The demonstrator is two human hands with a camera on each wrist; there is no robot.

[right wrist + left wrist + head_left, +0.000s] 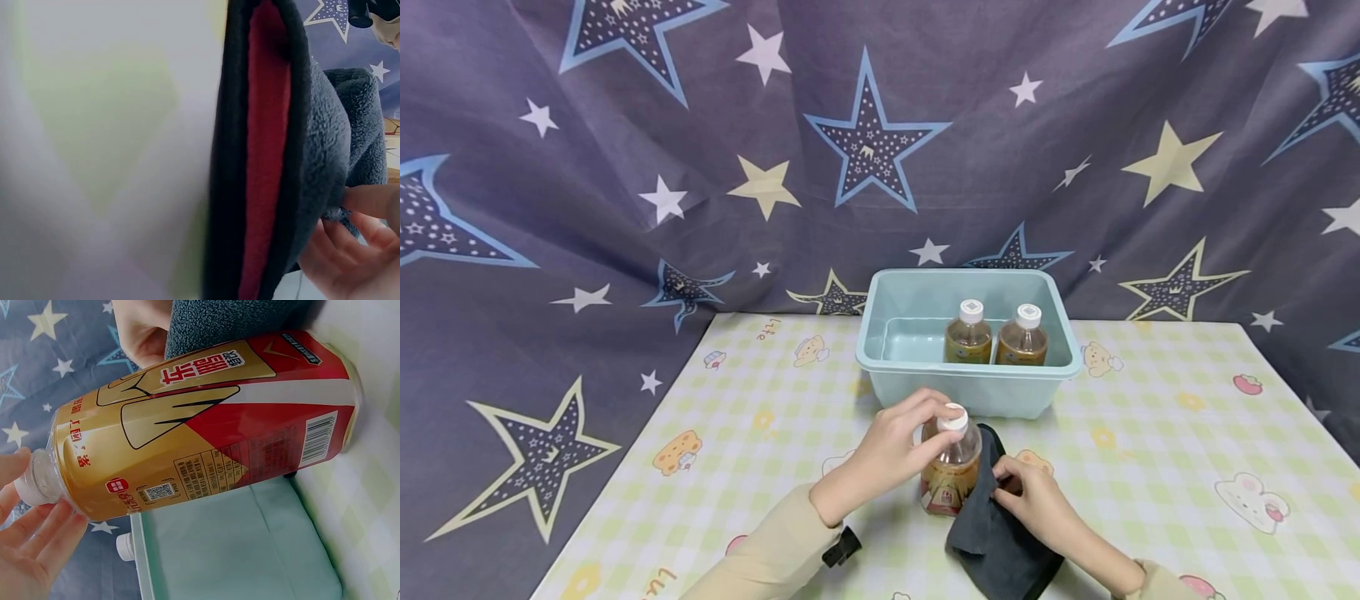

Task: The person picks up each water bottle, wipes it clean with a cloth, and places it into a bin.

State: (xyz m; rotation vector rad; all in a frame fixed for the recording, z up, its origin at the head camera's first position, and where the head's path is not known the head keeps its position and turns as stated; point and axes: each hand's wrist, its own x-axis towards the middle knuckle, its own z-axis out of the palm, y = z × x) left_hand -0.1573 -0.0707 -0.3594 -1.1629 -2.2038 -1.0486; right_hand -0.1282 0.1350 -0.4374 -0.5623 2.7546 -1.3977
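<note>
A drink bottle [950, 473] with a gold and red label and a white cap stands upright on the table in front of the basin. My left hand [891, 446] holds it by the cap, fingers and thumb around it; in the left wrist view the label and barcode face the camera. Beside the bottle, my right hand [1033, 497] pinches a dark grey cloth [1000, 550], which hangs against the bottle's right side. Seen from the right wrist, the cloth [322, 144] is fuzzy, with black edging and a red strip.
Behind the bottle sits a light blue plastic basin [955, 387]. Two similar bottles, one on the left [968, 337] and one on the right [1022, 340], stand in its right half. A checked tablecloth [1157, 467] covers the table, and a starry curtain [970, 183] hangs behind.
</note>
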